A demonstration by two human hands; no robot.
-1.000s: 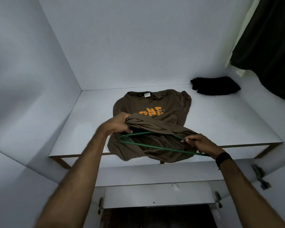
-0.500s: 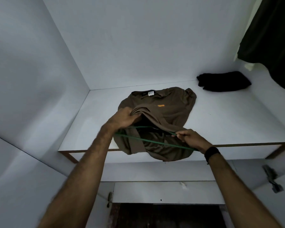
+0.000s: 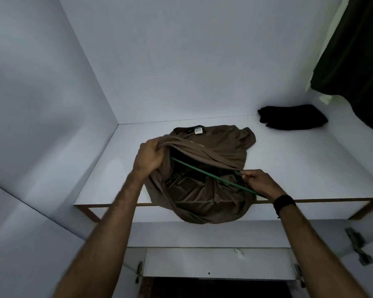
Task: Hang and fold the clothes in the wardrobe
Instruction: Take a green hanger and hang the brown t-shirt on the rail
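Brown T-shirt [image 3: 222,145], one, lies on the white wardrobe shelf [image 3: 299,168], collar away from me, hem toward me and hanging over the shelf's front edge; long axis runs from me toward the back wall. Head view only.

Left hand [image 3: 147,157]: fingers curled round a gathered bunch of the upper hem layer, lifted off the lower layer so the shirt's mouth gapes. Grip is full, cloth bunched in the fist.

Right hand [image 3: 259,183]: thumb and fingertips pinched together at the right end of the opening, touching both the hem edge and the green hanger [image 3: 205,174]. Whether the pinch closes on the hanger wire, the cloth, or both, I cannot tell. Black wristband [image 3: 284,202] on that wrist.

Hanger: one, thin green wire, its straight bar running from just beside my left hand across to my right hand, slanting nearer to me on the right. It sits inside the opened hem; its hook is not visible.

Writing: small white neck label [image 3: 198,130] inside the collar, print too small to read. A sliver of orange print shows just beyond my left fingers, unreadable.

Other garments: one folded black cloth [image 3: 293,117] at the shelf's back, far right of my right hand; one dark garment [image 3: 357,61] hanging above it.
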